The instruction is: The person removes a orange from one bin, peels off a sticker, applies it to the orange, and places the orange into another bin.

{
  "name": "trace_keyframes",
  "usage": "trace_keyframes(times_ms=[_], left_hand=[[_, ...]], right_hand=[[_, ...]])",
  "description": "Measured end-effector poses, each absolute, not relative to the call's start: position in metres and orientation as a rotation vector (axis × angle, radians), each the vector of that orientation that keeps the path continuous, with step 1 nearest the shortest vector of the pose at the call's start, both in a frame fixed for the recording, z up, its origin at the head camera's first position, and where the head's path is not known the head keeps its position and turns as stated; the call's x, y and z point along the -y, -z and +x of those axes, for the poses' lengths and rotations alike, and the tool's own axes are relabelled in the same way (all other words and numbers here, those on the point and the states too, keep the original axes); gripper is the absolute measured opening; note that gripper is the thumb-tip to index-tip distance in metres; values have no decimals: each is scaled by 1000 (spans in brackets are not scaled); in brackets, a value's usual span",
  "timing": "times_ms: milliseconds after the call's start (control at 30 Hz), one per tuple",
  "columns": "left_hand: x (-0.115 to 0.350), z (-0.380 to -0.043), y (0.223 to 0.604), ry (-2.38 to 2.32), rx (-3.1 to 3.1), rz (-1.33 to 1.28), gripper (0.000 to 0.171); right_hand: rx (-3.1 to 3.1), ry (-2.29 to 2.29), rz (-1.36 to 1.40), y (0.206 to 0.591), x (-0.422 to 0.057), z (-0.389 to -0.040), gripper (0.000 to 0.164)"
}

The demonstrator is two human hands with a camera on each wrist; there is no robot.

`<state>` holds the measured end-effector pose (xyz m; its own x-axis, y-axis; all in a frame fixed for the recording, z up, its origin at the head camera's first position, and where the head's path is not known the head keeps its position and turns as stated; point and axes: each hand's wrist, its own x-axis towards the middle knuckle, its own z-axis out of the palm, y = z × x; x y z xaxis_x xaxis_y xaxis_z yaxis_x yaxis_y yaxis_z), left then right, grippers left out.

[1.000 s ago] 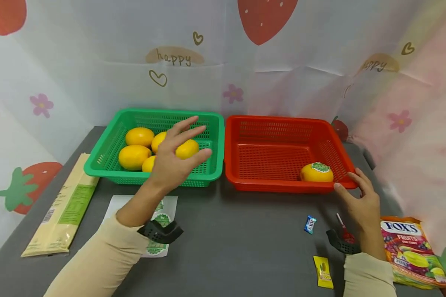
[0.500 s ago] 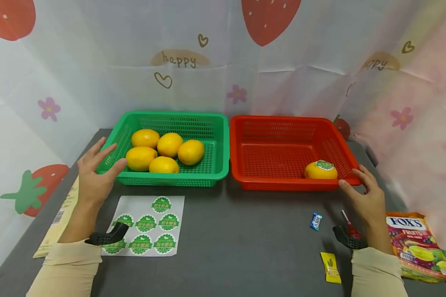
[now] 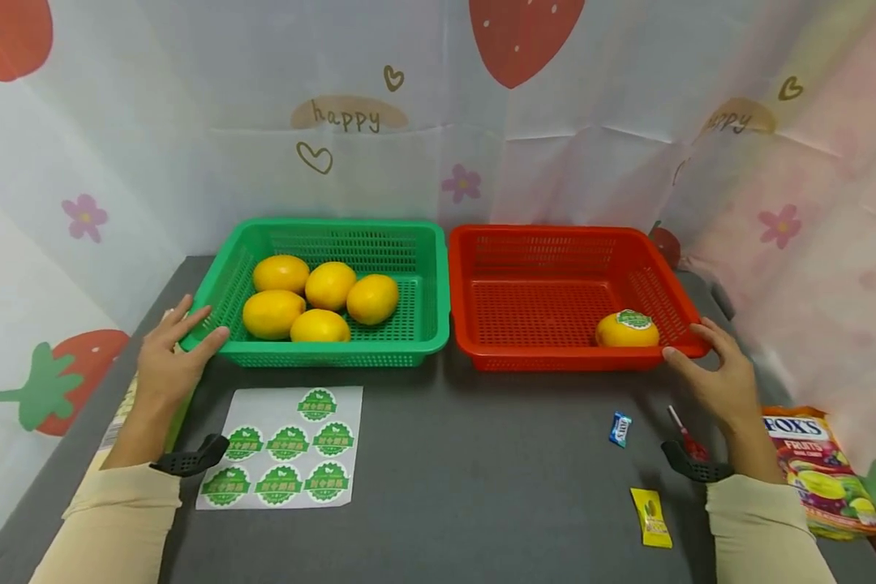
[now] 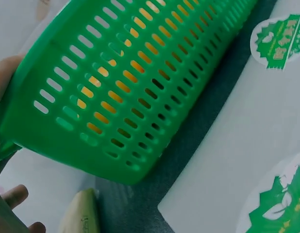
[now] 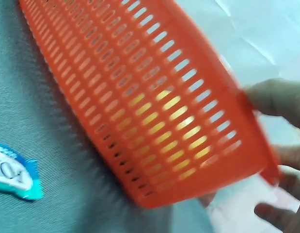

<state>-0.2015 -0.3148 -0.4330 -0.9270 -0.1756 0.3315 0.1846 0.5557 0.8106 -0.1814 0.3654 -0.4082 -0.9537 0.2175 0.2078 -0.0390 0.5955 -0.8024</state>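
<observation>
A green plastic basket [image 3: 328,349] holds several yellow lemons [image 3: 273,315], visible through its slots in the left wrist view. My left hand [image 3: 171,365] grips its front left corner, thumb at the front rim and fingers around the left side. Beside it stands a red plastic basket [image 3: 555,357] with one lemon [image 3: 623,331] in its front right corner, a green and white sticker on top. My right hand [image 3: 723,377] holds that basket's front right corner between thumb and fingers. The right wrist view shows the thumb on the red rim [image 5: 237,92].
A sheet of round green stickers [image 3: 285,446] lies before the green basket. To the right are a blue wrapped candy [image 3: 620,429], a yellow one [image 3: 651,517], a red lollipop [image 3: 689,442] and a FOX'S candy bag [image 3: 821,478]. A cream-coloured packet [image 3: 109,434] lies partly under my left arm.
My left hand has moved left and down from over the lemons to the green basket's front left corner. The right hand stays at the red basket's corner.
</observation>
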Motion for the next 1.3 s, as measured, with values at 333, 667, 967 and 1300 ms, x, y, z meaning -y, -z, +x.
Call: trace_keyframes(times_ms=[333,667,967,1300], left_hand=[[316,-199,440,1194,2414,7,56],[316,-203,444,1200,2383,17,55],[315,-204,441,1181,2358,1,55],[311,-204,442,1226,2355,-2,56]], right_hand=[[2382,-1418,120,314,-298,-201,62],[2382,-1786,645,263,-168,-251,68],[2650,-2019,601,302,-59,-303,71],[3047,-1721,500,353,-4,-336,68]])
